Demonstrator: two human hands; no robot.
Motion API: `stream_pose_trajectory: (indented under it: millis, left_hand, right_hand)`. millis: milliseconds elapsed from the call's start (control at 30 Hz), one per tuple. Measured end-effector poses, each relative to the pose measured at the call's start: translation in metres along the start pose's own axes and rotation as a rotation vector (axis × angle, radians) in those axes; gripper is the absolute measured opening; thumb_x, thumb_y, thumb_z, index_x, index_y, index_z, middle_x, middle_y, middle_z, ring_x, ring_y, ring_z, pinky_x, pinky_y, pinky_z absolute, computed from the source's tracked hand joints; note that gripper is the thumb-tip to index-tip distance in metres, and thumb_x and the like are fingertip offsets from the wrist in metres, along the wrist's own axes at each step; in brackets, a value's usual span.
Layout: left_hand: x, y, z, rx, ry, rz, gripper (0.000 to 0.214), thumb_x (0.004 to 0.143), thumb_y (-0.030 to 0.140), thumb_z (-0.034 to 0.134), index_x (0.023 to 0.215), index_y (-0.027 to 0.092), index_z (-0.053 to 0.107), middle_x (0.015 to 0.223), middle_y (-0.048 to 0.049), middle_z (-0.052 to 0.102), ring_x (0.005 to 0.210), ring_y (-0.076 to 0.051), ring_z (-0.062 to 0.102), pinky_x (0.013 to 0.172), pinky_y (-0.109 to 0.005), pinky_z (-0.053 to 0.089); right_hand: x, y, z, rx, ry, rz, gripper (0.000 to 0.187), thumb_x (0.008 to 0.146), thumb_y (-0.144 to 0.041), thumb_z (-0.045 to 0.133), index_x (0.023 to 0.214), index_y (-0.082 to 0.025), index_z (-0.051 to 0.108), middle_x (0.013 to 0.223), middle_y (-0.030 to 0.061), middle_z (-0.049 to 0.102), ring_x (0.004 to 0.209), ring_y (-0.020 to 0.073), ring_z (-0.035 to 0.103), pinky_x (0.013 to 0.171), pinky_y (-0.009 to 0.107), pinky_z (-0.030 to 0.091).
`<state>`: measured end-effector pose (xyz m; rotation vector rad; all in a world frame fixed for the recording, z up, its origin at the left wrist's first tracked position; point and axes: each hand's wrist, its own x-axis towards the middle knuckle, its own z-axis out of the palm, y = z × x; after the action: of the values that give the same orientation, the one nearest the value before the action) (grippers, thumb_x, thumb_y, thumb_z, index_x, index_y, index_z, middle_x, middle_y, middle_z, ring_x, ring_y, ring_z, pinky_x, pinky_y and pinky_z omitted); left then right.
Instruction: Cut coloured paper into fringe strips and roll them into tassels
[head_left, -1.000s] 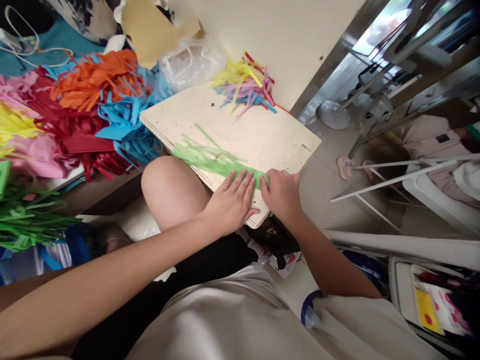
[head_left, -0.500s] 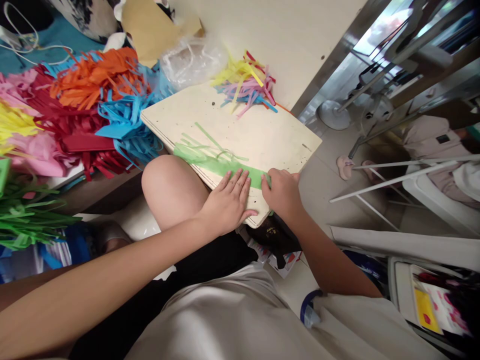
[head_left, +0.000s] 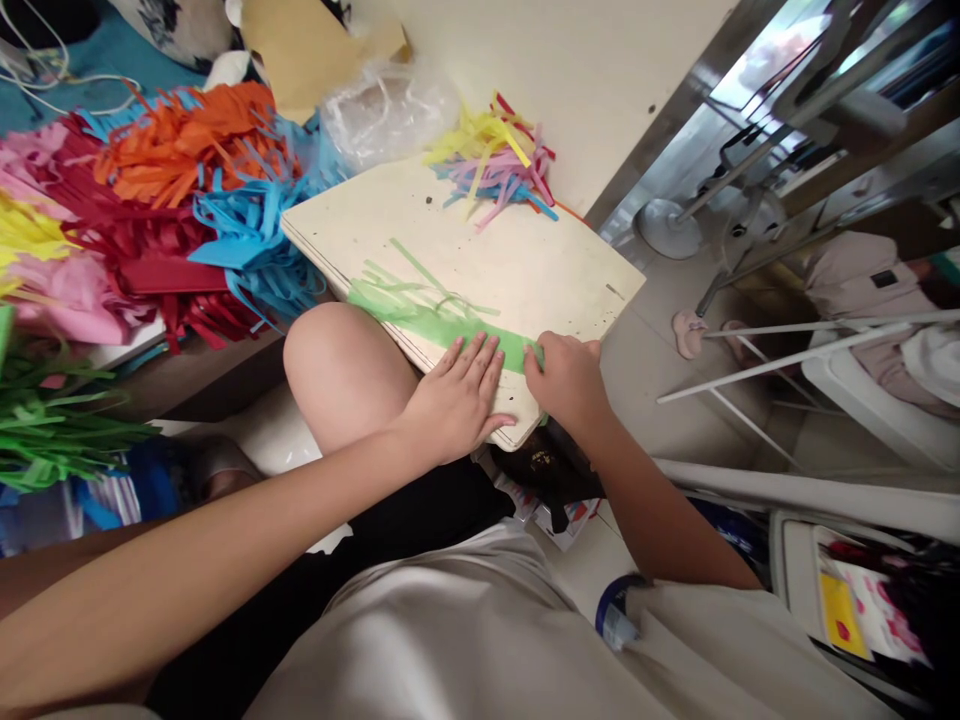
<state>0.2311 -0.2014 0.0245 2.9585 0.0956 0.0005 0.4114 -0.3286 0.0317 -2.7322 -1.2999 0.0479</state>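
Note:
Across my lap lies a pale wooden board [head_left: 525, 270]. A strip of green tissue paper [head_left: 420, 318] stretches along its near edge, with thin cut fringes fanned out at the left end. My left hand [head_left: 459, 400] rests flat on the board, its fingertips pressing on the green paper. At the strip's right end, my right hand [head_left: 568, 385] is closed with the thumb and curled fingers on the paper's end. Part of the paper is hidden under both hands.
Fringed tissue paper in red [head_left: 161, 240], orange [head_left: 199, 145] and blue [head_left: 259, 235] is heaped at the left, with a green bundle [head_left: 71, 410] below. Yellow, pink and blue strips [head_left: 499, 165] lie at the board's far edge beside a clear plastic bag [head_left: 386, 110]. A white chair [head_left: 877, 400] stands right.
Almost nothing differs. Both hands stay in the same places on the green paper, and the view has shifted slightly.

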Motion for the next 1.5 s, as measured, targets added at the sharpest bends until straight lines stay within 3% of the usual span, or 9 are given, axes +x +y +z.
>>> stream_pose_trajectory:
  millis: [167, 267, 400, 600, 800, 967, 1133, 1367, 1500]
  left_hand:
    - [0.003, -0.003, -0.003, -0.030, 0.006, -0.010, 0.091, 0.119, 0.064, 0.039, 0.182, -0.003, 0.035, 0.189, -0.0262, 0.023, 0.184, -0.042, 0.021, 0.153, -0.066, 0.022]
    - [0.005, -0.004, -0.004, -0.043, 0.019, 0.003, 0.086, 0.120, 0.058, 0.040, 0.181, -0.003, 0.038, 0.189, -0.0262, 0.026, 0.183, -0.042, 0.024, 0.154, -0.066, 0.021]
    - [0.005, -0.006, -0.005, -0.054, 0.016, 0.023, 0.085, 0.119, 0.054, 0.042, 0.180, -0.004, 0.038, 0.190, -0.0257, 0.026, 0.183, -0.043, 0.024, 0.153, -0.067, 0.020]
    - [-0.005, -0.018, -0.007, -0.023, 0.024, 0.055, 0.097, 0.117, 0.066, 0.042, 0.179, -0.009, 0.035, 0.188, -0.0298, 0.027, 0.183, -0.043, 0.026, 0.153, -0.068, 0.020]
    - [-0.019, -0.032, -0.009, 0.137, 0.128, 0.152, 0.073, 0.114, 0.039, 0.057, 0.169, -0.008, 0.054, 0.177, -0.0298, 0.052, 0.168, -0.042, 0.053, 0.148, -0.063, 0.033]
    - [-0.024, -0.040, -0.013, 0.219, 0.291, 0.199, 0.036, 0.111, 0.014, 0.054, 0.134, 0.009, 0.080, 0.132, -0.0161, 0.081, 0.132, -0.034, 0.070, 0.125, -0.059, 0.050]
    - [-0.022, -0.051, -0.018, 0.183, 0.311, 0.252, 0.028, 0.114, 0.015, 0.052, 0.111, 0.015, 0.080, 0.110, -0.0129, 0.079, 0.120, -0.032, 0.066, 0.103, -0.055, 0.048]
    - [-0.013, -0.066, -0.024, -0.020, 0.259, 0.169, 0.018, 0.107, 0.017, 0.059, 0.094, 0.018, 0.072, 0.108, -0.0119, 0.079, 0.122, -0.032, 0.066, 0.101, -0.053, 0.043]
    - [-0.004, -0.069, -0.026, -0.084, 0.230, 0.097, 0.024, 0.111, 0.024, 0.056, 0.095, 0.018, 0.072, 0.107, -0.0127, 0.078, 0.117, -0.033, 0.065, 0.098, -0.051, 0.042]
  right_hand:
    - [-0.006, -0.007, -0.025, -0.062, 0.127, -0.023, 0.027, 0.110, -0.037, 0.056, 0.117, -0.014, 0.069, 0.115, 0.0211, 0.074, 0.110, 0.0350, 0.060, 0.101, 0.046, 0.034]
    - [-0.026, -0.022, -0.034, -0.091, 0.148, -0.229, 0.040, 0.115, -0.031, 0.048, 0.145, -0.015, 0.069, 0.150, 0.0236, 0.070, 0.137, 0.0379, 0.059, 0.111, 0.051, 0.032]
    - [-0.052, -0.028, -0.019, -0.068, -0.021, -0.348, 0.056, 0.118, -0.022, 0.033, 0.167, -0.010, 0.060, 0.172, 0.0231, 0.058, 0.160, 0.0342, 0.053, 0.128, 0.058, 0.026]
    - [-0.069, -0.004, 0.002, -0.089, -0.027, -0.316, 0.066, 0.124, -0.040, 0.030, 0.175, -0.003, 0.051, 0.180, 0.0279, 0.045, 0.170, 0.0387, 0.047, 0.140, 0.072, 0.013]
    - [-0.080, -0.002, 0.000, -0.071, 0.022, -0.310, 0.056, 0.125, -0.037, 0.034, 0.165, -0.013, 0.064, 0.173, 0.0201, 0.058, 0.165, 0.0350, 0.056, 0.143, 0.070, 0.009]
    - [-0.079, -0.004, -0.001, 0.058, 0.167, -0.337, 0.036, 0.122, -0.032, 0.045, 0.138, -0.020, 0.076, 0.150, 0.0107, 0.077, 0.138, 0.0261, 0.073, 0.139, 0.055, 0.019]
    - [-0.075, -0.005, -0.002, 0.089, 0.188, -0.346, 0.028, 0.119, -0.034, 0.055, 0.132, -0.020, 0.075, 0.135, 0.0108, 0.081, 0.124, 0.0255, 0.072, 0.127, 0.050, 0.028]
    - [-0.070, -0.008, -0.005, 0.098, 0.172, -0.318, 0.023, 0.117, -0.035, 0.059, 0.127, -0.021, 0.075, 0.129, 0.0095, 0.078, 0.118, 0.0265, 0.067, 0.114, 0.047, 0.030]
    - [-0.061, -0.008, -0.006, 0.195, 0.153, -0.272, 0.023, 0.118, -0.029, 0.052, 0.111, -0.021, 0.073, 0.117, 0.0067, 0.079, 0.112, 0.0237, 0.067, 0.108, 0.045, 0.030]
